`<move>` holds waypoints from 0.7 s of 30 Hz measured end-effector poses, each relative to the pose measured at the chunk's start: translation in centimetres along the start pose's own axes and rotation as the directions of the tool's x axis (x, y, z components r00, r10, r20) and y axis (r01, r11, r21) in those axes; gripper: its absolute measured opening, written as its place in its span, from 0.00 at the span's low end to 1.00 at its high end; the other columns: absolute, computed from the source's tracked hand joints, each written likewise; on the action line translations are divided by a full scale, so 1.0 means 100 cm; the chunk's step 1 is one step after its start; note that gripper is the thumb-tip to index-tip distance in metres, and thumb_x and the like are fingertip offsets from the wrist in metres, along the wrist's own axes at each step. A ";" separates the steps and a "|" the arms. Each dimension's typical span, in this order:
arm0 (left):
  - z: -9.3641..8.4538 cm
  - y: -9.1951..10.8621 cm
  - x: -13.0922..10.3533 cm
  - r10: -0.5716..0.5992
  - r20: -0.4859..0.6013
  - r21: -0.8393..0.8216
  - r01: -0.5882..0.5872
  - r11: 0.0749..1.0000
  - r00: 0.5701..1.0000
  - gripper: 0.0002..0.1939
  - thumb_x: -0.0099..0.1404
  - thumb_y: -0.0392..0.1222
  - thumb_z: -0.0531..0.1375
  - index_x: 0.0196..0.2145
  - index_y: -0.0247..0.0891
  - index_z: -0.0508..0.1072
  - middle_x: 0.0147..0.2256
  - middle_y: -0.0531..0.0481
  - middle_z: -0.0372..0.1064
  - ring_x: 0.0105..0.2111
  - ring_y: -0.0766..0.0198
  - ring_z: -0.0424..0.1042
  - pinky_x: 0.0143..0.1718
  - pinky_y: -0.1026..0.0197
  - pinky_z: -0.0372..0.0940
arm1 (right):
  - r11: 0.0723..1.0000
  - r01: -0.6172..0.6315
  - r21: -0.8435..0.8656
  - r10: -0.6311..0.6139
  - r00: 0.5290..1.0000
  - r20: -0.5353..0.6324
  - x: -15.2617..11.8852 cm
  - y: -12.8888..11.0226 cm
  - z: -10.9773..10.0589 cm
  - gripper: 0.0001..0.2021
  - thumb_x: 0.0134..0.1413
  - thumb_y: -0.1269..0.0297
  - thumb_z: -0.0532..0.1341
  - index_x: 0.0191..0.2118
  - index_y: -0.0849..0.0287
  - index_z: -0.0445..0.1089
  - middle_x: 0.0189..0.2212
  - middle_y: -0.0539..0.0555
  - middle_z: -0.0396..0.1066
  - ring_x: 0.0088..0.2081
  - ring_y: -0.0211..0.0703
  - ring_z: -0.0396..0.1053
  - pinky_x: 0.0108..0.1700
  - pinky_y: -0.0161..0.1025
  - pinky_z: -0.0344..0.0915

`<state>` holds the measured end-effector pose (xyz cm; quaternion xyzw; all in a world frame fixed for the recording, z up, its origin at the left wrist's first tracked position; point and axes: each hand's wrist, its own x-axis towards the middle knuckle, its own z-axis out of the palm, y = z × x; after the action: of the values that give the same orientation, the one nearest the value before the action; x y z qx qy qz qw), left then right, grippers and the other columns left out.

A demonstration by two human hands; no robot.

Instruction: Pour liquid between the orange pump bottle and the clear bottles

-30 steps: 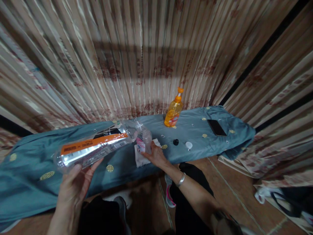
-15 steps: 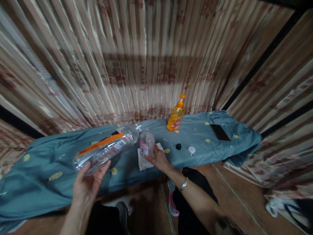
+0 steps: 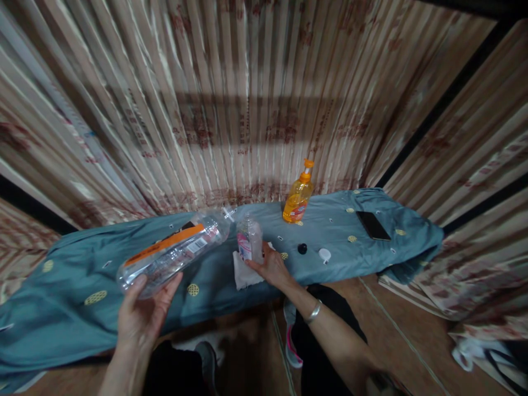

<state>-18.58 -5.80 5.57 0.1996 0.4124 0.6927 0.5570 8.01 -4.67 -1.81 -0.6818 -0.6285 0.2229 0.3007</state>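
My left hand (image 3: 144, 308) grips a large clear plastic bottle (image 3: 181, 250) with an orange-banded label near its base. That bottle is tilted, its uncapped neck pointing up and right towards a smaller clear bottle (image 3: 248, 237) with a pink label. The small bottle stands on a folded white cloth (image 3: 247, 275), its mouth close to the large bottle's neck but seemingly apart. Around the small bottle's lower right side my right hand (image 3: 274, 269) closes its fingers. Whether any liquid is in the large bottle I cannot make out.
An orange pump bottle (image 3: 298, 198) stands at the back by the curtain (image 3: 231, 110). A black cap (image 3: 302, 248), a white cap (image 3: 324, 255) and a dark phone (image 3: 373, 225) lie to the right on the teal patterned cloth (image 3: 342, 236). My feet are on the floor below.
My left hand and the large bottle have shifted slightly left, widening the gap between the two bottle necks a little. My right hand keeps hold of the small bottle.
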 end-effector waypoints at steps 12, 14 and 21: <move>0.004 -0.001 -0.003 -0.012 -0.010 -0.042 0.012 0.999 1.000 0.19 0.44 0.31 0.66 0.37 0.40 0.78 0.40 0.48 0.81 0.34 0.54 0.80 0.34 0.51 0.78 | 0.997 0.074 -0.026 -0.074 0.997 -0.017 -0.001 0.004 0.004 0.23 0.56 0.56 0.68 0.55 0.61 0.69 0.43 0.60 0.79 0.47 0.57 0.78 0.47 0.44 0.72; 0.002 -0.002 -0.001 -0.019 -0.007 -0.042 0.019 0.999 1.000 0.18 0.44 0.31 0.65 0.36 0.42 0.77 0.41 0.49 0.81 0.35 0.54 0.80 0.34 0.51 0.78 | 0.997 0.071 -0.038 -0.071 0.997 -0.016 -0.001 0.004 0.005 0.23 0.56 0.56 0.68 0.54 0.61 0.69 0.42 0.60 0.79 0.46 0.57 0.78 0.46 0.44 0.72; -0.001 -0.001 0.001 -0.023 -0.015 -0.049 0.022 0.999 1.000 0.19 0.39 0.32 0.68 0.33 0.42 0.75 0.41 0.49 0.80 0.35 0.52 0.80 0.33 0.50 0.79 | 0.997 0.058 -0.055 -0.058 0.998 -0.002 -0.001 0.004 0.005 0.23 0.57 0.57 0.68 0.55 0.61 0.68 0.44 0.60 0.79 0.47 0.56 0.78 0.46 0.42 0.71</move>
<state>-18.60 -5.73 5.41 0.1757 0.4021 0.6977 0.5662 7.92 -4.71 -2.45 -0.6716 -0.6535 0.1954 0.2891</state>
